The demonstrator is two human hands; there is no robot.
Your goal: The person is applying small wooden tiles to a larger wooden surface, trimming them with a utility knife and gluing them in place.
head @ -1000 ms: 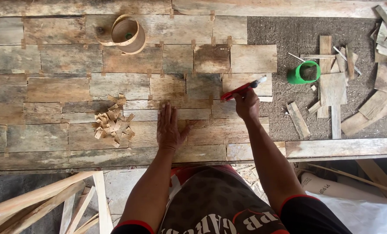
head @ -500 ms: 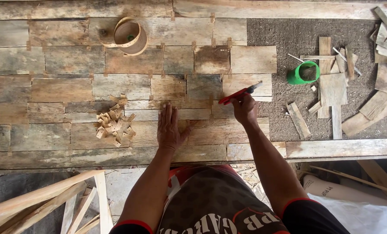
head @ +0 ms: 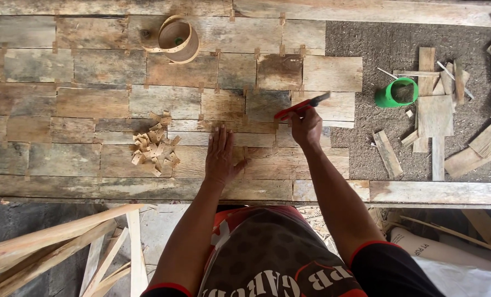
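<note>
Change: against the earlier frames the right hand sits slightly lower with the red-handled tool; the left hand has not shifted.
Progress: most of the panel of reclaimed wood pieces looks laid; the grey backing at the right is bare, so that part seems left.
Left hand: fingers spread flat, pressing the boards, holding nothing.
Right hand: fingers wrapped round the tool's handle; its dark tip points up-right beyond the knuckles.
Nearby: pile of small wood chips, green cup.
</note>
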